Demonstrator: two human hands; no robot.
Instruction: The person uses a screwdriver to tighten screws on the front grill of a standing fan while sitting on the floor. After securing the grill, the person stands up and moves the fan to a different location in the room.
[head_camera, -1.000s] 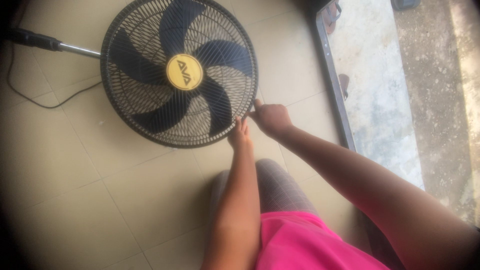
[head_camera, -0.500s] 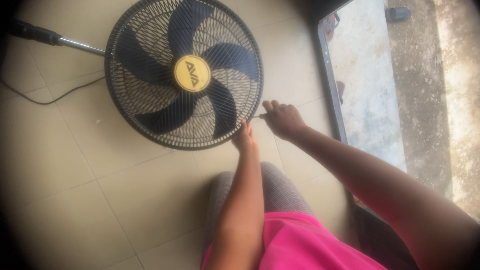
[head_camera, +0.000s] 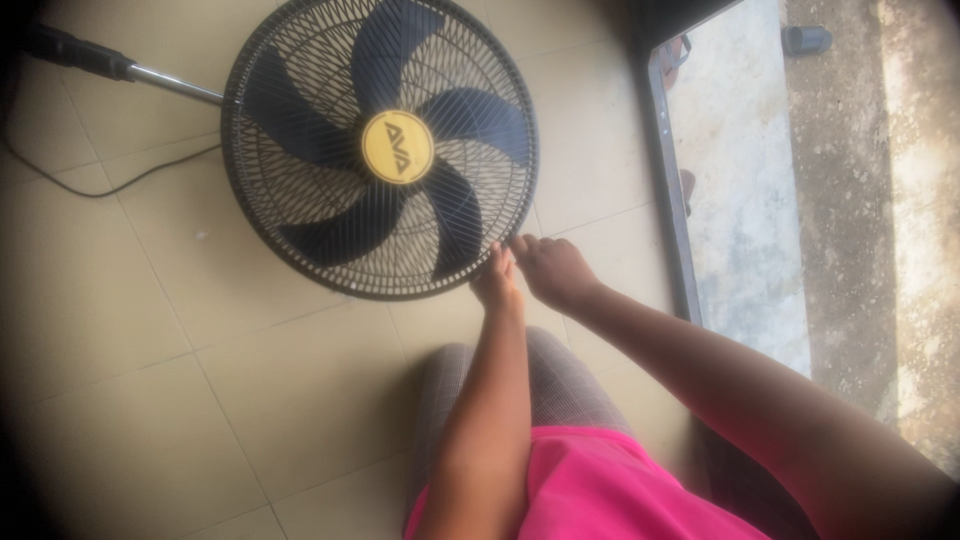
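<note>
Pedestal fan (head_camera: 380, 148) lies flat on tiled floor (head_camera: 200, 400), head up toward 12 o'clock of the view. Round black wire grille, thin spokes radiating from hub, thick black rim. Five dark blue curved blades behind the grille. Yellow round cap at the centre with dark lettering. Chrome pole (head_camera: 175, 84) runs off the rim toward 10 o'clock, ending in a black sleeve at the frame edge. Thin black cord (head_camera: 100, 190) curves across the floor at 9 o'clock of the fan.

Both hands meet at the grille rim at about 5 o'clock of the fan. Left hand (head_camera: 497, 283) reaches straight up from the lap, fingers close together, tips on the rim; whether it pinches the wire, cannot tell. Right hand (head_camera: 553, 270) comes in from 4 o'clock, fingers curled narrow, tips touching the rim just beside the left hand; grip not clear either.

Grey checked trousers and pink top at 6 o'clock. Dark door threshold (head_camera: 668, 190) at 3 o'clock, rough concrete beyond, a dark shoe (head_camera: 806, 39) on it.
</note>
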